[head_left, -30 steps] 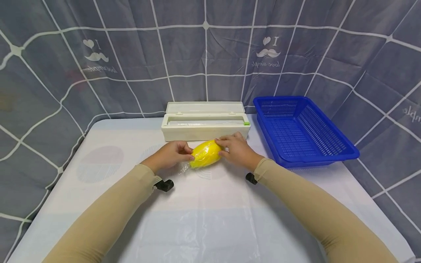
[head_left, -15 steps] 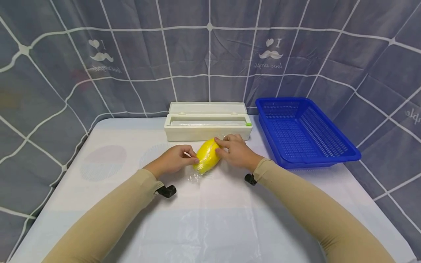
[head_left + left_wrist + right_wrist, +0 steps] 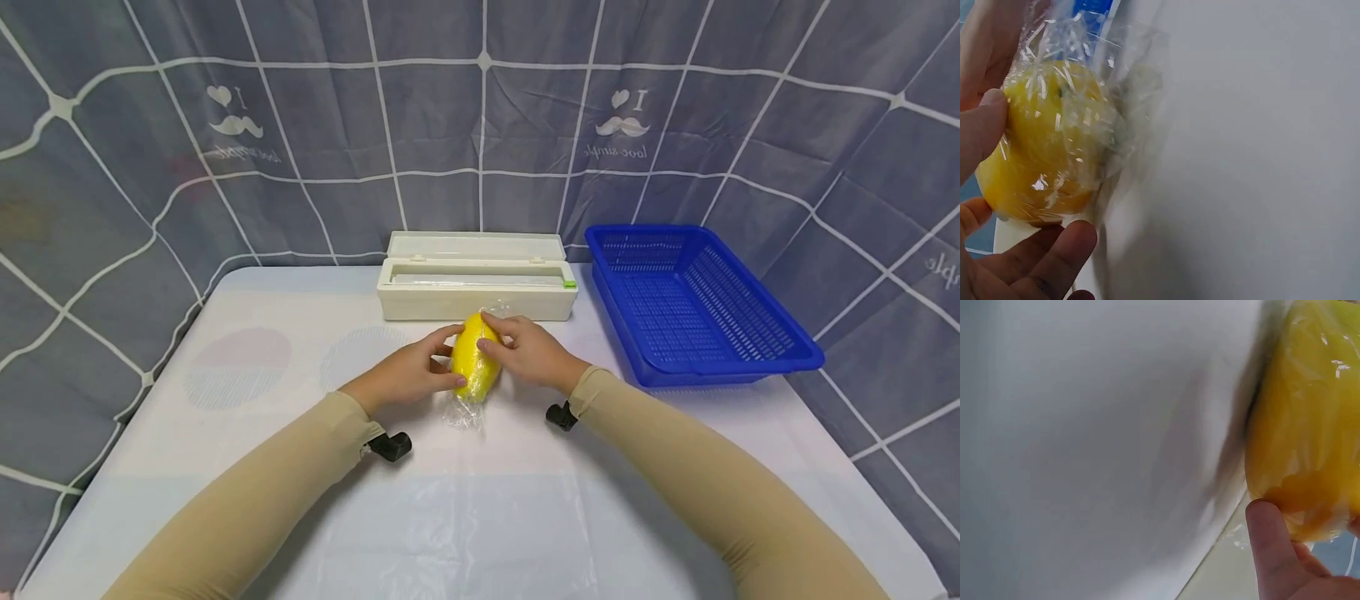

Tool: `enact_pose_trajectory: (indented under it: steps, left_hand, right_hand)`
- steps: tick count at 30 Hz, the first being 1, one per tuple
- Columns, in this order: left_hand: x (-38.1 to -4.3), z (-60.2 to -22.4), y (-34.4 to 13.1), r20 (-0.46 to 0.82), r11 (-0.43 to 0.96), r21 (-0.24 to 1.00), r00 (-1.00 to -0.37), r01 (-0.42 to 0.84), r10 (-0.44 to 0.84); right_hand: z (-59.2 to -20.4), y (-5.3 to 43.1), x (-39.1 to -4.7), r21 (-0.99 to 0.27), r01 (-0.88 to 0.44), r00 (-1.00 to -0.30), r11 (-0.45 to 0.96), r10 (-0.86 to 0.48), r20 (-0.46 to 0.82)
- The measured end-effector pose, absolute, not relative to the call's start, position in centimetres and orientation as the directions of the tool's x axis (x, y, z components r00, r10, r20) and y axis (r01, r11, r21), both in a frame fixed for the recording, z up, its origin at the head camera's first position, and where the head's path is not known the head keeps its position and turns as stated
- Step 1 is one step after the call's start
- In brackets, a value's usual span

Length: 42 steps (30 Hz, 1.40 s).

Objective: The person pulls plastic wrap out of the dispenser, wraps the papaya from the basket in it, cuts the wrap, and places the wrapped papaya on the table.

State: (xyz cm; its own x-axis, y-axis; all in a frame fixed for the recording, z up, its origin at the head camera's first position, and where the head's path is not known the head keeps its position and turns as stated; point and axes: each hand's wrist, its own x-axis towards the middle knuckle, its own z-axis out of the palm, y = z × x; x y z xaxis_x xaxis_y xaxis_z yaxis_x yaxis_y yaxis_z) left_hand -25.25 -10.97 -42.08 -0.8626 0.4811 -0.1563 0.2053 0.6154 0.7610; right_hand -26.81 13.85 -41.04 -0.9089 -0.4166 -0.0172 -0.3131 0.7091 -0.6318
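A yellow oval fruit (image 3: 474, 358), wrapped in clear cling film, is between the two hands at the middle of the table. Loose film (image 3: 465, 412) sticks out crumpled from its near end. From the left, the left hand (image 3: 408, 367) holds the fruit with thumb and fingers along its side. The right hand (image 3: 534, 352) grips its far right part, thumb on top. In the left wrist view, film bunches over the end of the fruit (image 3: 1054, 137), where a small dark spot shows through. The right wrist view has the fruit (image 3: 1310, 425) at its right edge, a fingertip against it.
Just behind the hands stands a white cling film dispenser (image 3: 480, 302), lid up, with a green slider (image 3: 569, 284) at its right end. A blue plastic basket (image 3: 720, 367) sits at the back right. A grey checked curtain (image 3: 435, 117) encloses the table (image 3: 465, 525).
The fruit has turned from lying slantwise to pointing nearly straight toward the person. The left hand's fingers have spread from a pinch at its end to a hold along its side.
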Motion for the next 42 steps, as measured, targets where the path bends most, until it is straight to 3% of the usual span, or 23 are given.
enact_pose_trajectory:
  steps: [10,25,36,42]
  left_hand:
    - [-23.6,-41.1,-10.2,-0.153,0.678,0.696,-0.873,0.237,0.462]
    - [-22.6,-41.1,-10.4,-0.149,0.756,0.585,-0.877,0.294,0.456]
    - [-20.7,-40.7,-11.1,-0.104,0.767,0.415,-0.812,0.489,0.574]
    - [-19.8,-40.8,-11.0,0.041,0.655,0.253,-0.684,0.712,0.728]
  right_hand:
    - [-40.7,13.5,-26.0,-0.64,-0.351,-0.911,0.684,-0.408,0.064]
    - [-41.0,13.8,-25.4,-0.666,-0.334,-0.902,0.667,-0.432,0.02]
    - [-41.2,13.7,-25.6,-0.645,-0.335,-0.906,0.687,-0.424,0.019]
    - [-41.2,13.7,-25.6,-0.65,-0.337,-0.904,0.681,-0.426,0.023]
